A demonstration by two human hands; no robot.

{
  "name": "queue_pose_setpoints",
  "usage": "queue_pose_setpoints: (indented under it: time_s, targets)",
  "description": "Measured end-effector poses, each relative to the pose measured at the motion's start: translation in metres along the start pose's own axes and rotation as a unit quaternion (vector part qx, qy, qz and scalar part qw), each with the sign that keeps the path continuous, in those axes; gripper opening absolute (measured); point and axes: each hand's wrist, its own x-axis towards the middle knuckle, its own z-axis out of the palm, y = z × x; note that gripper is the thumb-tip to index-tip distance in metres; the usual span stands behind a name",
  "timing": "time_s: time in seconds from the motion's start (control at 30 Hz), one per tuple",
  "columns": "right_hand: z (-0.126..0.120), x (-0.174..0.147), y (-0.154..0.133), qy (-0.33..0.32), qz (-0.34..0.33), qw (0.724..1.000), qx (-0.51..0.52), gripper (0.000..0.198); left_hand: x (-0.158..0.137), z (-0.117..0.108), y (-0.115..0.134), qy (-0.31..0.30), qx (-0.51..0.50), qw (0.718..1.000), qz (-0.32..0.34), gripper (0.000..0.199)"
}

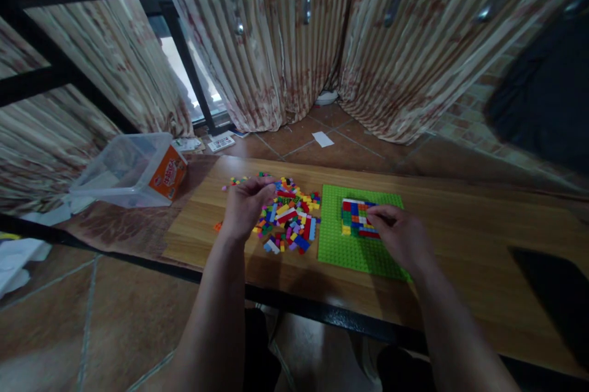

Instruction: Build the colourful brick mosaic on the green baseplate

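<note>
My left hand point(248, 208) is closed in a pinch above the loose toy bricks point(288, 217), which lie in a mixed-colour heap on the wooden table. Whatever its fingertips hold is too small to make out. On the green baseplate point(335, 251) stands a low multicoloured brick build point(354, 215), with red, blue, white, green and yellow pieces. My right hand point(400, 235) reaches over the plate, thumb and fingers pinched at the build's right side. These fingers hide that side, and any brick between them does not show.
A clear plastic box point(124, 174) with an orange label stands left of the wooden tabletop point(202, 238). A dark flat object point(547, 294) lies at the right end. Striped curtains point(285, 61) hang behind; papers point(322, 139) lie beyond the table. A black bar point(313, 309) edges the front.
</note>
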Motion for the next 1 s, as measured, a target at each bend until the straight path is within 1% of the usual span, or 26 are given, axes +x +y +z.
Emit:
queue_pose_setpoints:
  time_s: [0.07,0.17,0.2,0.33,0.43,0.53,0.6,0.7,0.87,1.0]
  targets:
    - [0.0,-0.002,-0.001,0.01,-0.006,1.0,-0.016,0.025,-0.002,0.004,-0.003,-0.018,-0.007,1.0,-0.001,0.034]
    - [0.004,-0.006,-0.011,0.051,-0.026,0.998,-0.022,0.026,-0.006,0.019,-0.009,-0.041,-0.01,0.999,0.018,0.024]
    - [0.007,-0.009,-0.016,0.054,-0.042,0.997,-0.021,0.026,-0.008,0.026,-0.011,-0.047,-0.009,0.998,0.026,0.021]
    - [0.026,-0.023,-0.038,0.042,-0.105,0.994,-0.007,0.026,-0.015,0.052,-0.017,-0.1,-0.022,0.993,0.064,0.019]
    - [0.046,-0.035,-0.049,0.018,-0.139,0.99,0.01,0.033,-0.021,0.063,-0.017,-0.1,-0.013,0.99,0.096,0.024]
    - [0.067,-0.044,-0.055,0.012,-0.165,0.986,-0.011,0.043,-0.024,0.063,-0.016,-0.088,0.011,0.989,0.12,0.022]
    - [0.08,-0.046,-0.057,0.013,-0.173,0.985,-0.02,0.049,-0.023,0.059,-0.016,-0.082,0.023,0.989,0.117,0.02]
    - [0.095,-0.045,-0.059,0.006,-0.19,0.981,-0.032,0.052,-0.019,0.053,-0.019,-0.076,0.051,0.99,0.11,0.018]
    - [0.113,-0.033,-0.052,0.006,-0.197,0.978,-0.067,0.055,-0.021,0.052,-0.021,-0.076,0.103,0.985,0.112,0.017]
    - [0.12,-0.023,-0.048,-0.006,-0.206,0.976,-0.068,0.053,-0.026,0.053,-0.018,-0.101,0.129,0.977,0.136,0.018]
